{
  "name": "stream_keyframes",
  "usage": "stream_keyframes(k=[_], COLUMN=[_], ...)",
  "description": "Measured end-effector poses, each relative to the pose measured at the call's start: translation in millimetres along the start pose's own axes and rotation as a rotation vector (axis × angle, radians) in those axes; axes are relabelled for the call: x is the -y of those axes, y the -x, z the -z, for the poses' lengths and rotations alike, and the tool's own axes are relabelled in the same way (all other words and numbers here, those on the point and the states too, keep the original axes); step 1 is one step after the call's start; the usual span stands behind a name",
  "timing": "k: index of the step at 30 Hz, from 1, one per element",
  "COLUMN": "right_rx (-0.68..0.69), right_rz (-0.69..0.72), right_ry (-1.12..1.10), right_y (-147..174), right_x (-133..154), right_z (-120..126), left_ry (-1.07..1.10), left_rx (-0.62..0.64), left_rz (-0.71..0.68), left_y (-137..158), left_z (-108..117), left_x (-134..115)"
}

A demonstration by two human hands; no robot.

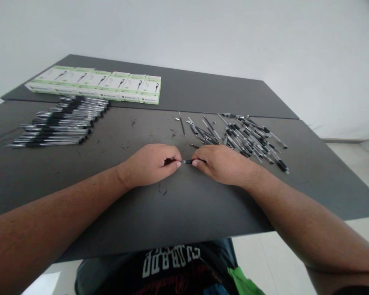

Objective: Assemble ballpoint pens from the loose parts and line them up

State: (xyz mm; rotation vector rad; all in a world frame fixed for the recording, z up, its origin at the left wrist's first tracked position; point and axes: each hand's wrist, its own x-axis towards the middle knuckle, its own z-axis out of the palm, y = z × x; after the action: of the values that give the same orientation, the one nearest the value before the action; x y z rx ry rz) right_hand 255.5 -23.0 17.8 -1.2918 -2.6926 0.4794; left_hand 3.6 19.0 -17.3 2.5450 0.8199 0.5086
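A pen (188, 162) with a dark grip section lies level between my two hands, just above the table's middle. My left hand (153, 164) pinches its left tip between thumb and forefinger. The fingers of my right hand (223, 164) are closed around the dark part, hiding the rest of the pen. Beyond my right hand spreads a loose pile of pen parts (249, 137), with clear barrels and black grips. A single thin refill (182, 123) lies apart from the pile, to its left.
Rows of pens (63, 121) lie side by side at the left of the grey table (135, 217). Behind them stands a row of white and green boxes (110, 85) with pen pictures. Small dark scraps dot the tabletop. A wall rises behind the table.
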Motion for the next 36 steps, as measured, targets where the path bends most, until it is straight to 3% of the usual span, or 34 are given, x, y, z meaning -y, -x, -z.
stream_keyframes(k=[6,12,18,26,36], right_rx=[-0.059,-0.005,-0.075,0.013,-0.008], right_rz=[-0.065,0.017,-0.081,-0.026,-0.045], right_ry=[-0.04,0.002,-0.064,0.032,0.027], right_y=[0.1,-0.7,1.1,-0.1,-0.1], right_x=[-1.0,-0.5,-0.4,0.4,0.2], right_z=[-0.7,-0.2,-0.3,0.9,0.8], left_ry=[0.004,-0.016,-0.048,-0.052,-0.056], left_rx=[0.006,-0.005,0.001,0.025,0.024], left_rz=[0.008,-0.025,-0.052,-0.02,-0.027], left_y=[0.0,-0.2,0.5,-0.7,-0.6], left_z=[-0.1,0.9,0.6,1.4,0.4], left_x=[-0.1,-0.9,0.3,-1.2,0.2])
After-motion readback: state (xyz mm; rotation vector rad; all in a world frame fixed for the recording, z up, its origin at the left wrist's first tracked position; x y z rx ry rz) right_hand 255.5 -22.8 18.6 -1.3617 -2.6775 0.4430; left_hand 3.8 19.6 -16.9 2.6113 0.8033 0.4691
